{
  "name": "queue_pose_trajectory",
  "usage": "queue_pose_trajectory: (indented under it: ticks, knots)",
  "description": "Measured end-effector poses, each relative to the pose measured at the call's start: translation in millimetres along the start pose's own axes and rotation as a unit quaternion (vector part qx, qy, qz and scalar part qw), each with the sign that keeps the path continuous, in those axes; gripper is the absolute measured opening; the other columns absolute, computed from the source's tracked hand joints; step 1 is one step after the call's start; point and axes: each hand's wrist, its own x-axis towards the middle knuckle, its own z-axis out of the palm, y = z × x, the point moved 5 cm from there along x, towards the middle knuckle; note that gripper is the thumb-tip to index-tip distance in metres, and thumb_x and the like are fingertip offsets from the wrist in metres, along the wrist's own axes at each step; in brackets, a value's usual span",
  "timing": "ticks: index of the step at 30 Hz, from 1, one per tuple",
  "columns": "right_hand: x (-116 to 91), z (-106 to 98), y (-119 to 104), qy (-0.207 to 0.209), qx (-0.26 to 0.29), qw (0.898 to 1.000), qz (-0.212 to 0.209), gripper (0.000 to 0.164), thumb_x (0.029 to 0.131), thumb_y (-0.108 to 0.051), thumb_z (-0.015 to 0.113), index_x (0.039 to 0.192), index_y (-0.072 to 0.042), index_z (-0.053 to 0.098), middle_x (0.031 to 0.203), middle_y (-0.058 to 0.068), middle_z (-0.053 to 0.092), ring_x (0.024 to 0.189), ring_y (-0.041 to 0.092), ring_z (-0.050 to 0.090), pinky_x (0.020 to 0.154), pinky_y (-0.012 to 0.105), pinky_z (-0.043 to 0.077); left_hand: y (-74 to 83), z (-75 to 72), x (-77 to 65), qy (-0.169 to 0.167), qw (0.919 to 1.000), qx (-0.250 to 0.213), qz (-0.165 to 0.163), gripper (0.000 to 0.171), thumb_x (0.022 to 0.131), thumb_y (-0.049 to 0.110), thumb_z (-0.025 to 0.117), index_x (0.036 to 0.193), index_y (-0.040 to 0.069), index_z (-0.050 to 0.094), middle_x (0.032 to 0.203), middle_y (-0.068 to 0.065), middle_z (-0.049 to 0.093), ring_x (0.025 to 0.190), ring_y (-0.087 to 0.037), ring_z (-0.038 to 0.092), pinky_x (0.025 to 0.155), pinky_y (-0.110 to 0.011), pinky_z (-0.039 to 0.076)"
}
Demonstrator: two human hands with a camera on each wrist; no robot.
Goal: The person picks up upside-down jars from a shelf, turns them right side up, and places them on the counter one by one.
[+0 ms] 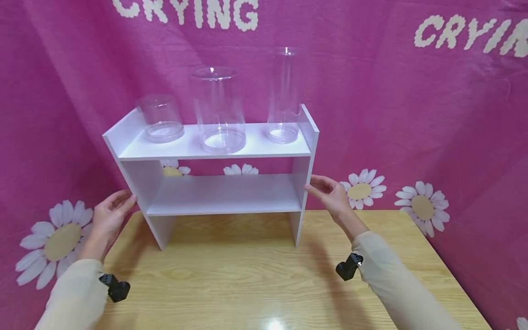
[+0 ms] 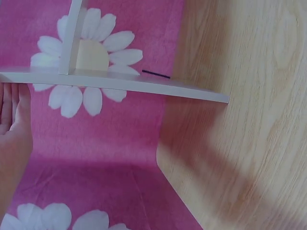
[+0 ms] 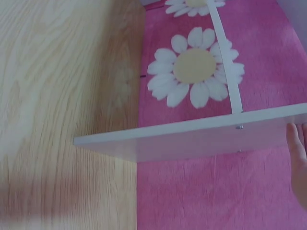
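A white two-tier shelf [image 1: 224,195] stands on the wooden table, between the two hands. My left hand [image 1: 109,217] touches the outer face of its left side panel [image 2: 144,85], fingers fairly straight. On the opposite side, my right hand [image 1: 333,198] rests its fingertips against the right side panel [image 3: 192,136]. Three clear cylinders stand upright on the top board: a short one [image 1: 164,131] at left, a wide one [image 1: 222,142] in the middle and a tall narrow one [image 1: 283,133] at right. Part of each hand falls outside its own wrist view.
Wood-grain tabletop [image 1: 231,279] extends in front of the shelf. A pink cloth [image 1: 383,110] with daisies and pale lettering hangs behind and at the sides. Small black cameras [image 1: 349,266] sit on both wrists.
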Motion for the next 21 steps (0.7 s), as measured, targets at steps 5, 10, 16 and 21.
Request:
queue_pose_trajectory:
  ticks: [5, 10, 16, 21]
  knots:
    - [1, -15, -2, -0.014, -0.022, 1.0, -0.009, 0.052, 0.089, -0.025, 0.069, 0.132, -0.002, 0.054, 0.095, -0.024, 0.06, 0.095, -0.005, 0.056, 0.083, 0.006, 0.048, -0.5, 10.7, 1.0, -0.006, 1.0, 0.003, 0.001, 0.03, 0.09, 0.004, 0.063, 0.082, 0.033, 0.065, 0.079, 0.026, 0.066, 0.079, 0.015, 0.061, 0.072, -0.001, 0.05]
    - [-2, -25, -2, -0.024, -0.025, 0.999, -0.012, 0.052, 0.089, -0.025, 0.068, 0.133, 0.0, 0.053, 0.092, -0.026, 0.06, 0.094, -0.006, 0.056, 0.083, 0.006, 0.047, -1.9, 19.0, -1.7, -0.012, 0.9999, -0.004, 0.01, 0.032, 0.09, 0.002, 0.063, 0.083, 0.033, 0.066, 0.079, 0.025, 0.067, 0.079, 0.014, 0.061, 0.073, -0.001, 0.049]
    - [-7, -36, 0, -0.032, -0.025, 0.999, -0.018, 0.051, 0.09, -0.02, 0.067, 0.132, 0.003, 0.05, 0.09, -0.027, 0.061, 0.092, -0.007, 0.056, 0.081, 0.007, 0.049, -4.5, 29.1, -6.6, -0.015, 0.9998, 0.002, 0.011, 0.033, 0.089, 0.0, 0.063, 0.084, 0.033, 0.066, 0.081, 0.025, 0.067, 0.08, 0.012, 0.062, 0.073, -0.003, 0.05]
    - [-11, -48, -1, -0.037, -0.016, 0.999, -0.031, 0.046, 0.089, -0.016, 0.067, 0.129, 0.003, 0.054, 0.089, -0.026, 0.063, 0.088, -0.007, 0.058, 0.08, 0.008, 0.051, -5.1, 38.3, -7.5, -0.013, 0.9995, 0.023, 0.017, 0.036, 0.088, 0.0, 0.064, 0.082, 0.035, 0.066, 0.078, 0.026, 0.067, 0.078, 0.013, 0.062, 0.073, -0.002, 0.05]
